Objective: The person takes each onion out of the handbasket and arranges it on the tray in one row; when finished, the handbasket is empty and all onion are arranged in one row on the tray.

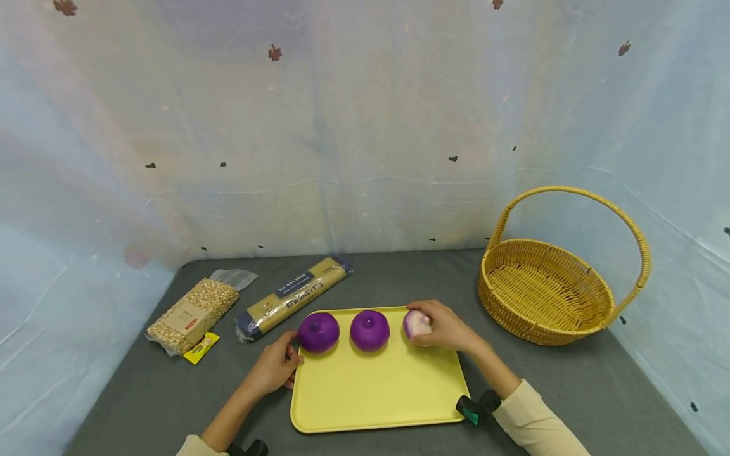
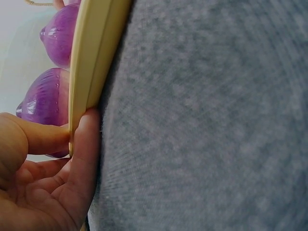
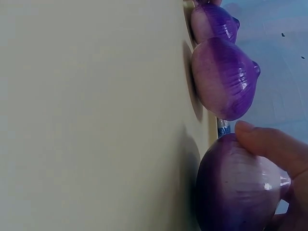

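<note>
Rightmost red onion (image 1: pixel 416 323) was gripped by curled fingers of right hand (image 1: pixel 445 326) on yellow tray's (image 1: pixel 376 392) far right | tray's left rim was pinched by left hand (image 1: pixel 274 367) beside left onion (image 1: pixel 318 332) | middle onion (image 1: pixel 369 329) sat between | wicker basket (image 1: pixel 547 291) stood right; spaghetti pack (image 1: pixel 293 296) and bean bag (image 1: pixel 194 313) lay left.

Left hand (image 1: pixel 274 369) reaches forward, thumb and fingers (image 2: pixel 84 159) pinched together; right hand (image 1: pixel 443 327) stretches out, fingers curled in a grip, cream sleeve (image 1: pixel 538 421) at the forearm.
</note>
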Available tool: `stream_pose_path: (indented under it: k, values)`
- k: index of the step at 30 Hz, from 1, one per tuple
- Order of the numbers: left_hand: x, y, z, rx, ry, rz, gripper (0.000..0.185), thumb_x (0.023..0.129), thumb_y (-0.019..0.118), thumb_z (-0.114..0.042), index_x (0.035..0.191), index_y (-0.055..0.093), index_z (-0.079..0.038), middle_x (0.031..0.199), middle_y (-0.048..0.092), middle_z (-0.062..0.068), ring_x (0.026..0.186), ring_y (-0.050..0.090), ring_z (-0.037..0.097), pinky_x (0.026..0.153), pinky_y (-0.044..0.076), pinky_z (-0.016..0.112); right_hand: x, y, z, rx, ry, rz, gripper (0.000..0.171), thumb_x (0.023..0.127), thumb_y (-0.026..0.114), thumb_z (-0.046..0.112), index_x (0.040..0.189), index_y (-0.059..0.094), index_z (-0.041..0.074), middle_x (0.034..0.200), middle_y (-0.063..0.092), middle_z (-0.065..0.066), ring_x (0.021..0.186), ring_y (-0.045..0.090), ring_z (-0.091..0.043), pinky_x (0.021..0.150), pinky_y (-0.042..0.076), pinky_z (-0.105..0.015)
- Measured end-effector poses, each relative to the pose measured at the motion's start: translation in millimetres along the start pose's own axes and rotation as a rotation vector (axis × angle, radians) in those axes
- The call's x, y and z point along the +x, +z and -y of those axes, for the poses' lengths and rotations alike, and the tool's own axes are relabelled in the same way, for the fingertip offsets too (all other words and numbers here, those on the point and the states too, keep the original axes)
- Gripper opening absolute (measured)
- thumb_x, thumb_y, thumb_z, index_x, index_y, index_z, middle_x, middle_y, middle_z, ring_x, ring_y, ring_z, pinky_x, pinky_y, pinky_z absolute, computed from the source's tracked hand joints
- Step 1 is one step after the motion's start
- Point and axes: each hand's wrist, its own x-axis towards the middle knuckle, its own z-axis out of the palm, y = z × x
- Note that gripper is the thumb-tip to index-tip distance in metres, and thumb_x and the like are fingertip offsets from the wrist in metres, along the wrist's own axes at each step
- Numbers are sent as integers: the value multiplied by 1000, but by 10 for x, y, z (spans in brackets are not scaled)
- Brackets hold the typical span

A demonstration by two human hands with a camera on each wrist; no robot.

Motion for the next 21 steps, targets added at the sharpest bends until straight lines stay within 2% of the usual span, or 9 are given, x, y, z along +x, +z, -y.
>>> stream_pose_path:
  k: [9, 21]
  values:
    - [9, 1, -20, -5, -14, -11, 43, 86, 59, 4, 126, 43, 8, 71, 50, 7, 47, 55, 16, 36, 51, 28, 6, 11, -19, -12, 23, 6, 66, 75, 78, 26, 131, 51, 5, 120, 53, -13, 105, 51, -26, 81, 48, -37]
    - [-7, -2, -35, 0, -20, -7, 42, 87, 59, 4, 125, 43, 7, 72, 50, 8, 47, 55, 16, 37, 51, 28, 7, 17, -10, 1, 35, -5, 65, 74, 78, 23, 130, 52, 5, 121, 51, -16, 103, 52, -29, 71, 53, -32]
